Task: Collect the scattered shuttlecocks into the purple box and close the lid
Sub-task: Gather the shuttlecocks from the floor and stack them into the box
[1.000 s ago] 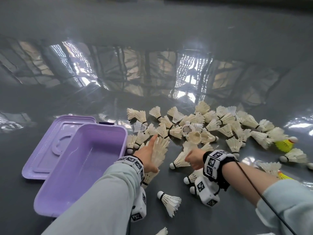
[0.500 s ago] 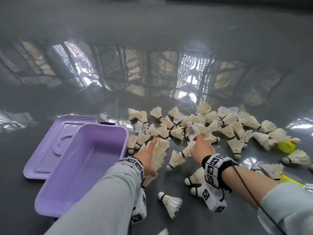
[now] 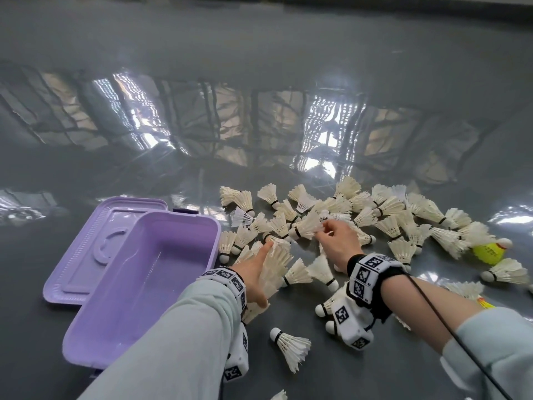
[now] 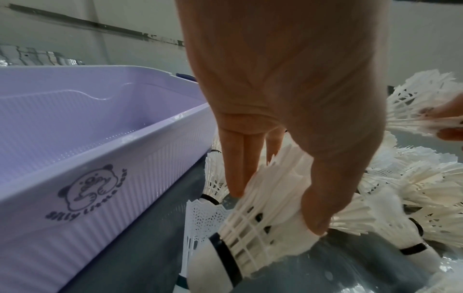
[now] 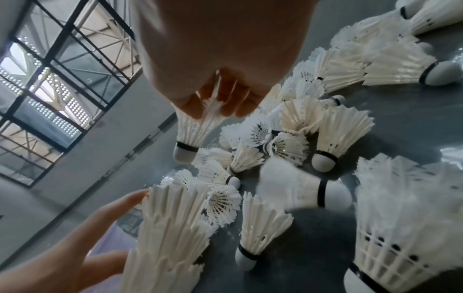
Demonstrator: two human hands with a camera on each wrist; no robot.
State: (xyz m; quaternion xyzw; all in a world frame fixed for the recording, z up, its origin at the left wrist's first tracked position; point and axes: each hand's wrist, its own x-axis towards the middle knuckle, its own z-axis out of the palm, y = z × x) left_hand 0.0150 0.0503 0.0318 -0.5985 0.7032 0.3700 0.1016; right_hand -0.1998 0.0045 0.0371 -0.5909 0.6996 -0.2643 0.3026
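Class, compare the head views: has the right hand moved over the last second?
Yes. The right hand has moved away from the person, deeper into the shuttlecock pile, judged against the purple box, and now pinches a shuttlecock.

Pale mint-grey sleeves [image 3: 178, 336] on both arms; white wristbands [image 3: 372, 269] printed with black square markers; thin black cable [image 3: 450, 321] along right forearm

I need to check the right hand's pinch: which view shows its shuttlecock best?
Right wrist: the fingertips pinch the shuttlecock by its feather tips, cork hanging down. Head view shows it sideways, smaller; left wrist catches only blurred feathers at its edge.
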